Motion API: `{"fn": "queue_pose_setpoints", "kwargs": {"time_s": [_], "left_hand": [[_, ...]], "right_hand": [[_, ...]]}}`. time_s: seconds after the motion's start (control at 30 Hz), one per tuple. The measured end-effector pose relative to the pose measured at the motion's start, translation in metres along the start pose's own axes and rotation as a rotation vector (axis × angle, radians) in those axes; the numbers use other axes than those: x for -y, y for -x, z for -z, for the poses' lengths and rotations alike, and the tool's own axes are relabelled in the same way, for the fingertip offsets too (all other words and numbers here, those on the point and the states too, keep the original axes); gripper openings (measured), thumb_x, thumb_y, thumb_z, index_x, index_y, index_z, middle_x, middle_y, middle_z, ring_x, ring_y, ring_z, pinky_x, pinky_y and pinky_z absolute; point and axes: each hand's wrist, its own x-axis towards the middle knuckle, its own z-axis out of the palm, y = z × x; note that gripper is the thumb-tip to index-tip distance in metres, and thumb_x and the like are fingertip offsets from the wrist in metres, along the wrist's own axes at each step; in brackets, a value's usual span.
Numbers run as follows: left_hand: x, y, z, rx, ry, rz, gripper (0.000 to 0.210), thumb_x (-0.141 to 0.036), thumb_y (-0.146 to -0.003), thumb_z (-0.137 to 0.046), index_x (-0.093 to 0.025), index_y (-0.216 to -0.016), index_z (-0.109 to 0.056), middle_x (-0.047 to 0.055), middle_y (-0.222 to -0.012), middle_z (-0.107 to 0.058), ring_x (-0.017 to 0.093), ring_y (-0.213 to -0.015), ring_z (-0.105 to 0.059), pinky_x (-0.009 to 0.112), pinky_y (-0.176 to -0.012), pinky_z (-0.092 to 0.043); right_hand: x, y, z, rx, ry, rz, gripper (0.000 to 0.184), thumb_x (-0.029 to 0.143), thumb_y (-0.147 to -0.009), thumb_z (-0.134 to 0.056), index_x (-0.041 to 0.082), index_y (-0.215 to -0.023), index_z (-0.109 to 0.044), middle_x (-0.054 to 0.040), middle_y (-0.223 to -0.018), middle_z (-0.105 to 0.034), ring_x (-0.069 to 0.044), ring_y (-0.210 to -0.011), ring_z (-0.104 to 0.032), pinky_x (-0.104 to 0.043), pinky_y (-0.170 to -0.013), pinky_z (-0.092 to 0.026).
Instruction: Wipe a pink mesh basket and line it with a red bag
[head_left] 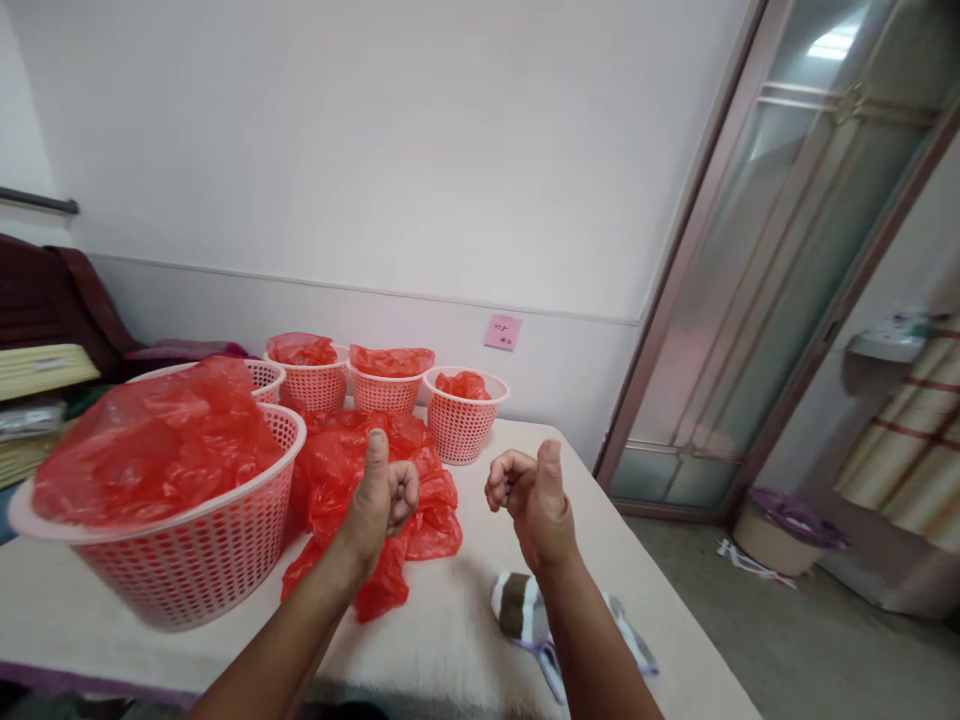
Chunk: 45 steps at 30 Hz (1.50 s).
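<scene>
Both hands are raised over the table in a thumbs-up shape. My left hand (381,497) has its thumb up and its fingers curled in with nothing in them; behind it lies a heap of red plastic bags (427,510). To the right, my right hand (536,500) also points its thumb up, its fingers loosely curled around nothing. Below its wrist, partly hidden by the forearm, rests a striped brown, white and grey cloth (517,605). A large pink basket (195,570) at the left holds a bulging red plastic bag (165,450).
Along the wall stand smaller pink baskets (463,432) with red bags inside. A pink note (502,332) is stuck on the wall. The table (615,610) ends at the right, beyond which are a sliding glass door (757,280) and a bin (776,535) on the floor.
</scene>
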Motion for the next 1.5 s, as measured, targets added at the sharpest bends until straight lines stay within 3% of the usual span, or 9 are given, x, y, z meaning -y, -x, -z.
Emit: {"fn": "queue_pose_setpoints", "kwargs": {"time_s": [0.2,0.6,1.5], "left_hand": [[-0.021,0.024,-0.003,0.011,-0.045,-0.031,0.078,-0.093,-0.067,-0.018,-0.021,-0.047,-0.044,-0.006,-0.038,-0.026,0.005,-0.037,-0.015,0.023,-0.041,-0.008],[-0.051,0.072,-0.002,-0.013,-0.076,-0.048,0.081,-0.098,-0.058,-0.018,-0.022,-0.046,-0.043,-0.006,-0.036,-0.027,0.005,-0.035,-0.016,0.024,-0.04,-0.008],[-0.038,0.079,0.013,-0.007,0.004,0.001,0.078,-0.093,-0.067,-0.021,-0.02,-0.049,-0.043,-0.007,-0.038,-0.029,0.004,-0.036,-0.017,0.022,-0.04,-0.008]], "right_hand": [[0.028,0.017,-0.008,-0.003,0.023,0.038,0.079,0.091,-0.074,-0.03,0.018,-0.058,-0.057,0.0014,-0.048,-0.045,-0.011,-0.048,-0.042,-0.026,-0.05,-0.031],[0.057,0.048,-0.03,0.036,0.034,0.065,0.082,0.092,-0.072,-0.027,0.017,-0.058,-0.057,0.0012,-0.048,-0.047,-0.01,-0.047,-0.044,-0.025,-0.05,-0.031],[0.058,0.064,-0.035,0.049,0.124,0.043,0.078,0.088,-0.076,-0.03,0.018,-0.059,-0.058,0.0008,-0.047,-0.049,-0.01,-0.047,-0.043,-0.026,-0.052,-0.03]]}}
